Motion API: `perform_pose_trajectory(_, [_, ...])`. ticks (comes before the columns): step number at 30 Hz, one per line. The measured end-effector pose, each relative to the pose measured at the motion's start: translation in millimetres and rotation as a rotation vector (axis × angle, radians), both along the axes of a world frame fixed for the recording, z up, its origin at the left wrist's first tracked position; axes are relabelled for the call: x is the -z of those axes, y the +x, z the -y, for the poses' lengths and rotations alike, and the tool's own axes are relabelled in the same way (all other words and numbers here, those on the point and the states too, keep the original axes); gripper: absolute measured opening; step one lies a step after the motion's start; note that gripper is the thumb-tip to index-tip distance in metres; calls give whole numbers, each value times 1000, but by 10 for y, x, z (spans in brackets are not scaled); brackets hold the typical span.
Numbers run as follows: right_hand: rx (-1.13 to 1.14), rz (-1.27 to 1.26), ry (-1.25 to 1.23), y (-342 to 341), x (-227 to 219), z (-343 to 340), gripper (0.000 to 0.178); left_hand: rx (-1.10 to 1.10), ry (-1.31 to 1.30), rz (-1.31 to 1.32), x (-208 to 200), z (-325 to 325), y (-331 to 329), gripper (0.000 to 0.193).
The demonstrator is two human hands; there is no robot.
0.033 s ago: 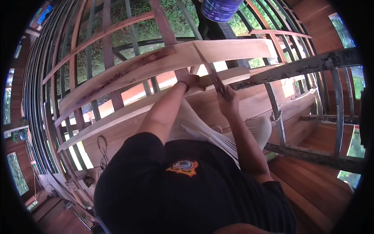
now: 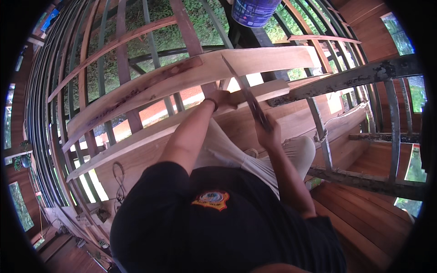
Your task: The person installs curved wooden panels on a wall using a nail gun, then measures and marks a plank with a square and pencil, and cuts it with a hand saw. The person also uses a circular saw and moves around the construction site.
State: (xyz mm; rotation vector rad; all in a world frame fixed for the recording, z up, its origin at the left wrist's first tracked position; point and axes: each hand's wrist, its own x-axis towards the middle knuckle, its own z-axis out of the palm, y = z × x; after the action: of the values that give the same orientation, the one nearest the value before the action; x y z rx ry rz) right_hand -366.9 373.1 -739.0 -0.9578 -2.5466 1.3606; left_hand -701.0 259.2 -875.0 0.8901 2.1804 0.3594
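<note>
My right hand (image 2: 268, 130), low and right of centre, is closed round the handle end of a handsaw (image 2: 246, 88). Its long, tapering dark blade slants up and left across a narrow pale board (image 2: 268, 89), its tip reaching over the wider plank beyond. To the left of the blade, my left hand (image 2: 222, 99) grips the narrow board, a dark band round its wrist. The fingertips under that board are hidden. Past both hands lies a wide, pale, curved-looking plank (image 2: 218, 66) with dark stains toward its left part.
A purple bucket (image 2: 255, 12) stands at the top. Slatted bars (image 2: 150, 36) open onto greenery beyond. At right runs a worn dark metal rail (image 2: 355, 75) with a rope (image 2: 322, 135) tied to its post. Another long board (image 2: 123, 144) crosses at left, near a hanging cord (image 2: 119, 176).
My right hand has drawn back toward me, pulling the handsaw with it across the narrow board. My left hand keeps its grip. The whole view has shifted slightly.
</note>
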Motion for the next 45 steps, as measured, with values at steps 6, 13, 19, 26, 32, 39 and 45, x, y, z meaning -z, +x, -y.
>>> perform_pose_trajectory(6, [-107, -107, 80, 356, -131, -74, 15, -65, 45, -9, 214, 167, -177, 76])
perform_pose_trajectory(13, [-77, -15, -2, -732, 124, -80, 12, -45, -8, 66, 166, 139, -94, 80])
perform_pose_trajectory(19, [-201, -84, 186, 243, 22, -131, 29, -128, 0, 25, 203, 202, -82, 80])
perform_pose_trajectory(26, [-136, -40, 26, -396, -139, -1, 13, -102, 2, 27, 92, 214, -170, 77])
perform_pose_trajectory(32, [-137, -155, 104, -273, 168, -169, 15, -48, -7, 46, 332, 17, -43, 79])
perform_pose_trajectory(39, [-162, -161, 14, -15, 79, -64, 35, -6, -78, 5, 699, 163, -125, 84])
perform_pose_trajectory(45, [-49, -116, -4, -285, 345, -243, 24, 59, -38, -200, 30, -143, 127, 78])
